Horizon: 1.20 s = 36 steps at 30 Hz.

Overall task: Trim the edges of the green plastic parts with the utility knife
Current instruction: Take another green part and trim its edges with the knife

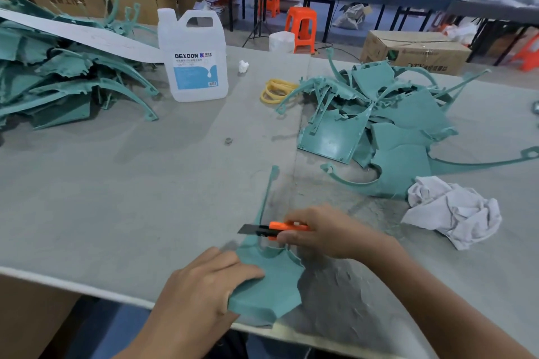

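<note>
Green part [271,285] in left hand [198,291]; knife [274,229] in right hand [320,234] seemingly touches it.

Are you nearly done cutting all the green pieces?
Probably not. One part is in hand: the left hand holds it, the right hand holds the knife at its edge. A left pile and a right pile lie on the table; which is done, I cannot tell.
</note>
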Motion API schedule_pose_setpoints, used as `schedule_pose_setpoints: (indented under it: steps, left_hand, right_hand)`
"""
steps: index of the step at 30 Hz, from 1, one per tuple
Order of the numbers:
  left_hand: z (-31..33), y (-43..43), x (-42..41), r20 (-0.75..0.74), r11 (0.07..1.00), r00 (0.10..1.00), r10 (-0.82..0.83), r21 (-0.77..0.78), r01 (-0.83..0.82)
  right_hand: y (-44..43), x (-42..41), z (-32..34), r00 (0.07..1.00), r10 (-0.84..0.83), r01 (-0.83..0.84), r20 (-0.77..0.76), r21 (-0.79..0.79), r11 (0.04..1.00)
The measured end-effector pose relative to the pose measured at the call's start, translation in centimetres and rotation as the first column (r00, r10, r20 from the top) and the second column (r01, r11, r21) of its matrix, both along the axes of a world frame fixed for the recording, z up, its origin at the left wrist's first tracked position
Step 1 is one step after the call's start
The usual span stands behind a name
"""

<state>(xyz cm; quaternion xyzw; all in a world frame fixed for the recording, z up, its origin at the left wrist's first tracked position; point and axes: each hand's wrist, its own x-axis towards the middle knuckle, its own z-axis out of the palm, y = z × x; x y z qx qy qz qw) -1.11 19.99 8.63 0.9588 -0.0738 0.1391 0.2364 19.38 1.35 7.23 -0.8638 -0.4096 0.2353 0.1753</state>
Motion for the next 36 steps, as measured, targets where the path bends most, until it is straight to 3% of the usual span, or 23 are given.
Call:
schedule_pose_setpoints:
  steps: [3, 6, 8, 10, 12, 14, 17, 20, 25, 28, 30, 31, 33, 34, 36]
  left_hand:
    - [-0.5, 0.4, -0.2, 0.008, 0.997, 1.0, 0.009, -0.073, -0.009]
    - [-0.8, 0.7, -0.2, 0.0, 0.984, 0.999, 0.051, -0.168, -0.05]
    - [-1.0, 0.9, -0.1, -0.006, 0.973, 0.997, 0.074, -0.219, -0.074]
    - [-1.1, 1.0, 0.0, -0.012, 0.968, 0.998, 0.066, -0.243, -0.066]
    - [-1.2, 1.3, 0.1, -0.003, 0.954, 0.997, 0.075, -0.29, -0.072]
    - [-1.2, 1.5, 0.1, -0.008, 0.924, 0.995, 0.097, -0.371, -0.094]
    - [-1.4, 1.5, 0.1, -0.01, 0.882, 0.99, 0.14, -0.453, -0.129]
    - [-1.9, 1.2, 0.0, -0.024, 0.863, 0.989, 0.146, -0.485, -0.14]
    - [-1.5, 1.7, -0.2, -0.11, 0.807, 0.98, 0.167, -0.555, -0.2]
    - [-1.8, 2.1, -0.1, -0.172, 0.636, 0.961, 0.218, -0.722, -0.274]
    - [-2.6, 2.5, 0.2, -0.22, 0.395, 0.897, 0.383, -0.839, -0.375]
    - [-3.0, 2.8, 0.3, -0.265, 0.226, 0.857, 0.443, -0.891, -0.393]
    - [-3.4, 3.2, 0.5, -0.339, -0.09, 0.849, 0.405, -0.939, -0.333]
    - [-3.5, 3.4, 0.4, -0.34, -0.187, 0.867, 0.364, -0.939, -0.29]
    - [-3.3, 3.6, 0.5, -0.342, -0.28, 0.886, 0.312, -0.925, -0.259]
  right_hand:
    - [0.7, 1.6, -0.1, 0.975, -0.129, 0.128, 0.179, 0.017, 0.992]
    - [1.1, 3.1, -0.4, 0.852, -0.268, 0.283, 0.45, 0.034, 0.958]
    - [1.7, 2.9, -1.0, 0.782, -0.302, 0.322, 0.545, 0.061, 0.945]
    - [2.2, 2.0, -1.3, 0.802, -0.334, 0.314, 0.495, 0.127, 0.941]
    - [2.0, 1.1, -1.3, 0.893, -0.285, 0.246, 0.348, 0.152, 0.957]
    - [1.1, 0.3, -0.8, 0.973, -0.114, 0.093, 0.203, 0.11, 0.99]
    - [0.4, -0.4, -0.2, 0.992, 0.074, -0.077, 0.099, 0.029, 0.997]
    - [1.4, 0.9, -0.4, 0.966, -0.05, 0.06, 0.255, -0.031, 0.998]
    - [2.3, 3.6, -0.7, 0.834, -0.283, 0.322, 0.474, -0.002, 0.947]
    - [2.6, 3.1, -1.2, 0.812, -0.332, 0.336, 0.479, 0.081, 0.938]
    - [2.4, 2.2, -1.6, 0.835, -0.394, 0.354, 0.385, 0.175, 0.919]
    - [2.2, 1.8, -1.6, 0.851, -0.42, 0.367, 0.315, 0.215, 0.905]
    - [1.6, 0.9, -1.4, 0.88, -0.442, 0.386, 0.173, 0.28, 0.879]
    - [1.4, 0.5, -1.3, 0.888, -0.448, 0.4, 0.104, 0.307, 0.864]
    - [1.4, -0.3, -0.8, 0.887, -0.459, 0.447, -0.052, 0.351, 0.823]
